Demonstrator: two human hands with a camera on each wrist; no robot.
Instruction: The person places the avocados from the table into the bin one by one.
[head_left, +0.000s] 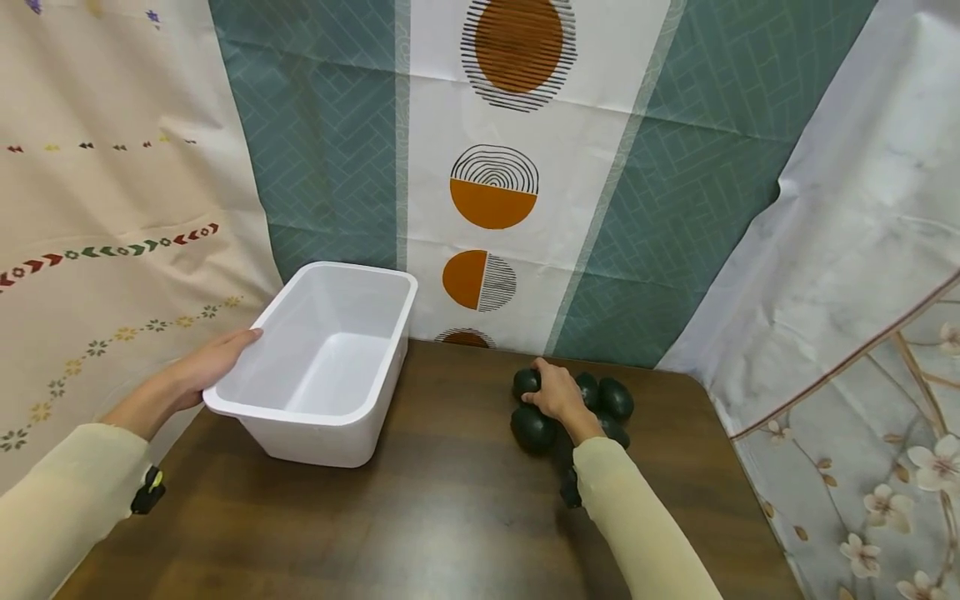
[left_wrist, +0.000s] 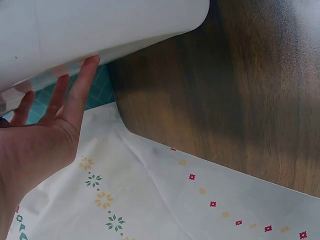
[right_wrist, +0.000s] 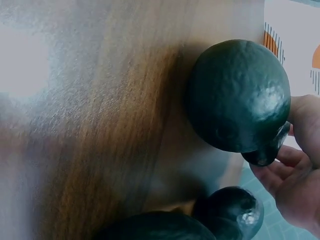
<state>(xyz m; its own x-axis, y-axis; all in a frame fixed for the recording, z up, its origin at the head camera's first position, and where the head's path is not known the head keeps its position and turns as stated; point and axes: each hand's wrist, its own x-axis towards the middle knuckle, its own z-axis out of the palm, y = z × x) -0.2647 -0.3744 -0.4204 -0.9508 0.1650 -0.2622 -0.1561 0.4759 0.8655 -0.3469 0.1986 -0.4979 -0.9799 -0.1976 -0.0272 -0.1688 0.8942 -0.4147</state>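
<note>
My left hand [head_left: 217, 362] grips the left rim of a white plastic tub [head_left: 315, 421], thumb over the edge. In the left wrist view, the fingers [left_wrist: 82, 90] lie against the tub's outer wall. No contents show inside the tub. At the back right of the table, my right hand [head_left: 558, 393] holds a dark green avocado [head_left: 527, 382] between thumb and fingers. That avocado [right_wrist: 264, 154] is mostly hidden behind a nearer avocado [right_wrist: 240, 95] in the right wrist view. Several other avocados [head_left: 616, 399] lie around the hand, some partly covered by it.
The brown wooden table [head_left: 442, 500] ends at a patterned cloth backdrop [head_left: 337, 142]. A cream cloth [head_left: 127, 250] hangs at the left, and a white flowered cloth [head_left: 847, 467] hangs at the right. The tub stands close to the back-left edge.
</note>
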